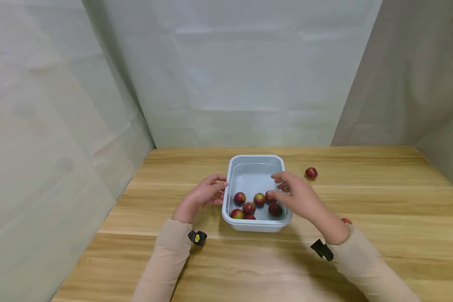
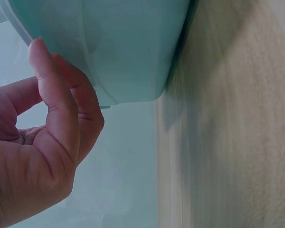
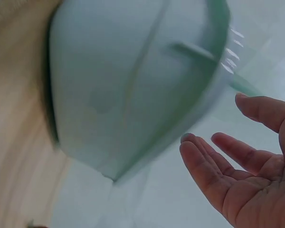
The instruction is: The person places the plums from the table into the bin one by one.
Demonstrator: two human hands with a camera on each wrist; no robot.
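So the pale blue plastic tub (image 1: 255, 167) sits mid wooden table (image 1: 362, 201), small red-green plums (image 1: 249, 207) in its near end, one red plum (image 1: 311, 173) off right.

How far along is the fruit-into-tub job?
Done: about six red fruits lie in the grey tub. In hand: nothing; left hand touches the tub's side, right hand hovers open above it. Left: one loose fruit on the table, another behind the right wrist.
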